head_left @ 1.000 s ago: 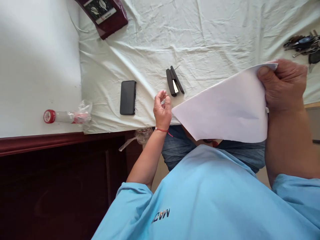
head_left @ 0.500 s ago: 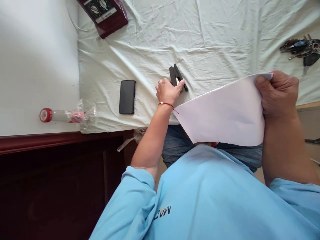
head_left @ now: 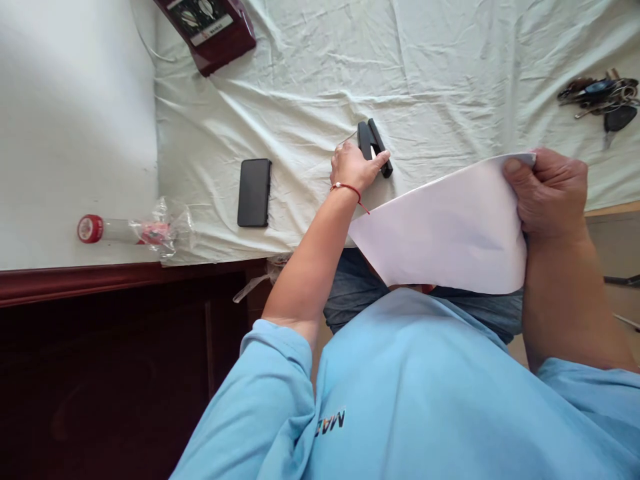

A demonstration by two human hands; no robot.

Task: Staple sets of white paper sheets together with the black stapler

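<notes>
My left hand [head_left: 354,167], with a red string bracelet at the wrist, is closed around the near end of a black stapler [head_left: 373,143] on the cloth. The stapler's two arms are spread apart at the far end, and part of it is hidden by my fingers. At the right, my right hand [head_left: 550,190] pinches the corner of white paper [head_left: 445,230] between thumb and fingers. The paper hangs tilted over the table's front edge and my lap; how many sheets there are I cannot tell.
A black phone [head_left: 254,193] lies left of my left arm. Farther left is a red-capped clear bottle [head_left: 116,231] with plastic wrap. A dark red box [head_left: 220,40] stands at the back left, and a bunch of keys [head_left: 600,100] lies at the far right.
My left hand has moved right and slightly away from me, carrying the stapler along. My right hand and the paper have shifted slightly left.
</notes>
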